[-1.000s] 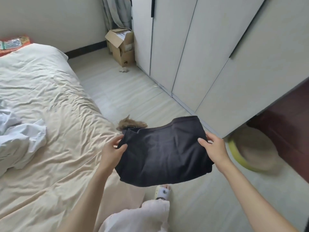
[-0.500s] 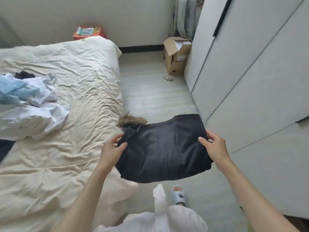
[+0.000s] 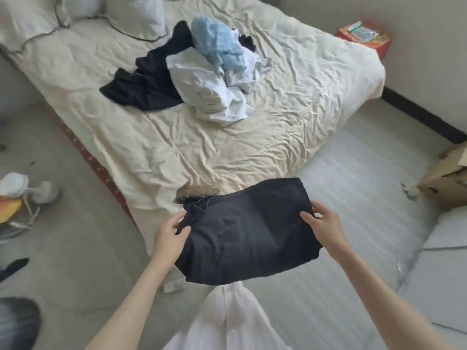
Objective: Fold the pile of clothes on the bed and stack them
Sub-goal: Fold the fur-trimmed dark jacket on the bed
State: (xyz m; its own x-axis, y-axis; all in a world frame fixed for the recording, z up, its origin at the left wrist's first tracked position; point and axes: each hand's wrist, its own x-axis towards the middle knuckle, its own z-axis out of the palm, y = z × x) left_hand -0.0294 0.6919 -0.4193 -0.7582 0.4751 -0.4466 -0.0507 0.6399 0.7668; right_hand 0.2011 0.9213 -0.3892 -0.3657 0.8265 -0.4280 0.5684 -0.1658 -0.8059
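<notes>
A person's left hand (image 3: 171,233) and right hand (image 3: 323,223) grip opposite ends of a folded dark garment (image 3: 247,238), its long axis spanning between them, just short of the bed (image 3: 227,152) ahead

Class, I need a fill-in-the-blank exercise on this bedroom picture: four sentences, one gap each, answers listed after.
1. Both hands hold a folded ____ garment.
2. The left hand grips one end and the ____ hand grips the other.
3. The unfolded pile lies on the ____.
4. The fluffy garment topping the pile is light ____.

Answers: black; right; bed; blue
</notes>
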